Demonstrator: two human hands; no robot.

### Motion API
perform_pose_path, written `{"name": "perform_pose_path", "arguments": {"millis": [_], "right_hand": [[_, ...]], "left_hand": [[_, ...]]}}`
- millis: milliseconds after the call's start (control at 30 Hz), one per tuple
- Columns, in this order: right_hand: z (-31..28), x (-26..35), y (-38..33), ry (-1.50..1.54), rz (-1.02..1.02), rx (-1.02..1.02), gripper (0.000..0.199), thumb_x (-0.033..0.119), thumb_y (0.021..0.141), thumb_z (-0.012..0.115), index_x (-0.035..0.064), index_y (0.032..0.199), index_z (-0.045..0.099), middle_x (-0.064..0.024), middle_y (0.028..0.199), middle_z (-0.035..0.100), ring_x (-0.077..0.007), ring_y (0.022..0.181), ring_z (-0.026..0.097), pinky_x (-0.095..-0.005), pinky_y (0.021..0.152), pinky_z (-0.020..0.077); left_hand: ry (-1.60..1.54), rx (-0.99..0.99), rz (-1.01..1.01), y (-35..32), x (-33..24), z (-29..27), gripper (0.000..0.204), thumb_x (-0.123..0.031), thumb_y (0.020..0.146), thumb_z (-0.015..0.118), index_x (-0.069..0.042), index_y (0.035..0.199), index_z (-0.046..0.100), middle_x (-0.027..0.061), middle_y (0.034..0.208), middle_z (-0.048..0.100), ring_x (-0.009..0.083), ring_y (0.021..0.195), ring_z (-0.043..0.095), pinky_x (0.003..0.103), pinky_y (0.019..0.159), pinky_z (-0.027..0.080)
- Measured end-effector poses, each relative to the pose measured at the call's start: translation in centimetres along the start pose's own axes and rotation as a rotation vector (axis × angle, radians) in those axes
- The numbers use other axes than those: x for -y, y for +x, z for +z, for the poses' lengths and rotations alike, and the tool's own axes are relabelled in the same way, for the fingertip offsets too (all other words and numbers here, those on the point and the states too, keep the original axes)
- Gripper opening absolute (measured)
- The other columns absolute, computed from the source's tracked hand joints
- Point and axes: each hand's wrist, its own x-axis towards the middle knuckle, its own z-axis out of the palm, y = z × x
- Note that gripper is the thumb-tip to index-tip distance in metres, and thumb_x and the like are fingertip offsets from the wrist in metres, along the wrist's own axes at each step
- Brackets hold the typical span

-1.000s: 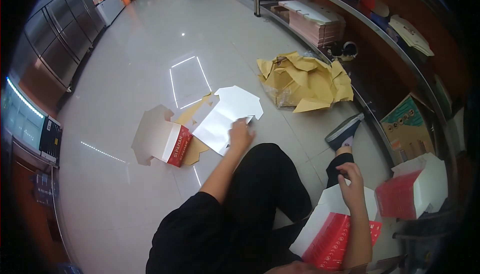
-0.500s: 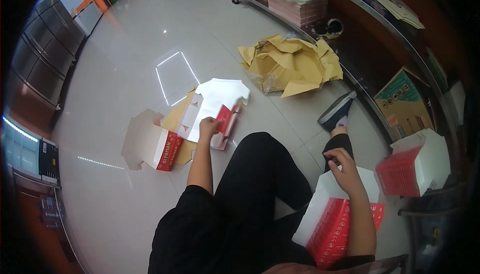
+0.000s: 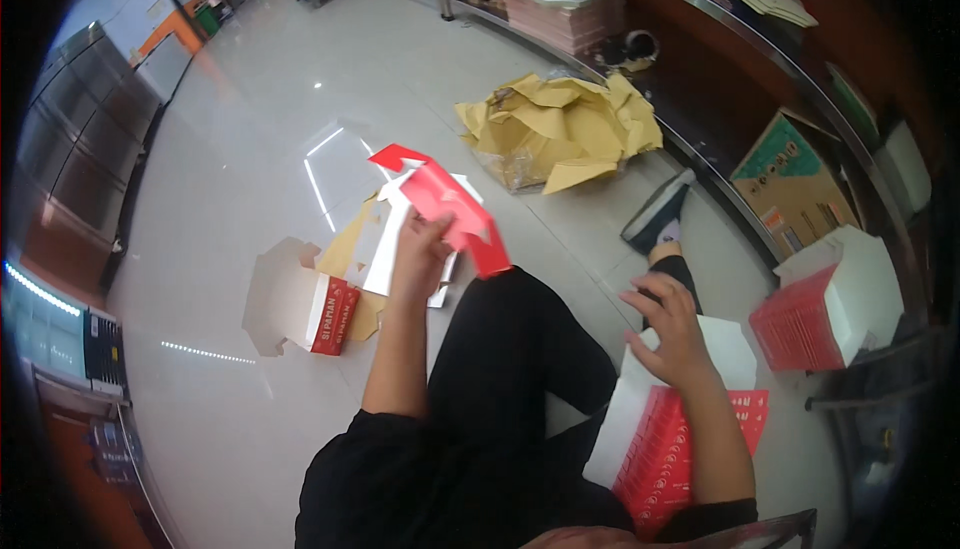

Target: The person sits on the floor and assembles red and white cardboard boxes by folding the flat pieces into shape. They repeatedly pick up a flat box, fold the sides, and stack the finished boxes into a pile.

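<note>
My left hand (image 3: 420,261) is closed on the lower edge of a red cardboard box blank (image 3: 448,211), held tilted above the floor with its flaps partly bent. Under it lie white flat blanks (image 3: 385,267) on a piece of yellow paper (image 3: 345,245). Left of these, a red and white open box (image 3: 335,315) rests on the floor. My right hand (image 3: 672,337) is empty, its fingers apart and curved, over a nested stack of red and white boxes (image 3: 655,464) beside my leg.
Crumpled yellow wrapping paper (image 3: 560,139) lies ahead. Another nested stack of red and white boxes (image 3: 800,324) stands at the right. A brown carton (image 3: 790,189) leans by the metal shelf, which holds a pile of flat blanks (image 3: 560,14). Steel cabinets (image 3: 85,129) line the left.
My left hand has lifted the red blank off the white blanks and brought it up and nearer. My right hand has shifted slightly, its fingers spreading wider. The view has tilted a little.
</note>
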Motion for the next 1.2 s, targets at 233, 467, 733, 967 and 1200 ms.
{"name": "perform_pose_path", "arguments": {"millis": [233,467,733,967,1200], "right_hand": [[-0.9,-0.1,-0.9,-0.167,-0.242,-0.109,0.045,0.01,0.066,0.066,0.0267,0.107,0.057,-0.0009,0.116,0.051,-0.0233,0.115,0.044,-0.046,0.096,0.0343],[-4.3,-0.1,-2.9,0.003,-0.206,-0.117,0.043,0.003,0.062,0.064,0.0175,0.102,0.061,-0.0051,0.121,0.05,-0.0287,0.115,0.046,-0.0442,0.091,0.0406],[-3.8,-0.9,-3.0,-0.135,-0.318,-0.236,0.037,0.013,0.059,0.069,0.0136,0.096,0.063,-0.0068,0.121,0.049,-0.0317,0.111,0.048,-0.0442,0.091,0.042],[-3.5,0.0,-2.6,-0.024,-0.067,-0.39,0.042,0.01,0.057,0.071,0.0094,0.098,0.063,-0.0133,0.116,0.05,-0.032,0.106,0.05,-0.0401,0.088,0.0431],[-3.2,0.5,-1.8,-0.08,-0.008,-0.291,0.042,0.012,0.057,0.072,0.0097,0.099,0.064,-0.013,0.117,0.048,-0.0324,0.108,0.047,-0.0397,0.09,0.0412]], "left_hand": [[-0.115,0.258,-0.204,-6.2,5.8,12.1,0.036,-0.002,0.083,0.053,-0.003,0.116,0.04,0.0099,0.108,0.054,0.0193,0.096,0.057,0.032,0.076,0.051],[-0.379,0.446,-0.487,-6.8,5.1,14.3,0.044,-0.01,0.085,0.047,-0.004,0.125,0.03,0.0147,0.118,0.047,0.0268,0.104,0.054,0.039,0.079,0.051],[-0.237,0.47,-0.43,-7.7,6.1,14.0,0.045,-0.003,0.085,0.047,-0.007,0.126,0.029,0.0126,0.12,0.046,0.025,0.104,0.053,0.037,0.077,0.053],[-0.158,0.443,-0.245,-9.6,8.0,15.9,0.032,-0.006,0.089,0.044,-0.006,0.12,0.034,0.0101,0.117,0.047,0.0214,0.108,0.049,0.036,0.081,0.05],[-0.237,0.371,-0.251,-8.5,7.6,16.0,0.035,-0.004,0.088,0.043,-0.006,0.122,0.034,0.0096,0.119,0.045,0.0201,0.107,0.049,0.033,0.086,0.045]]}}
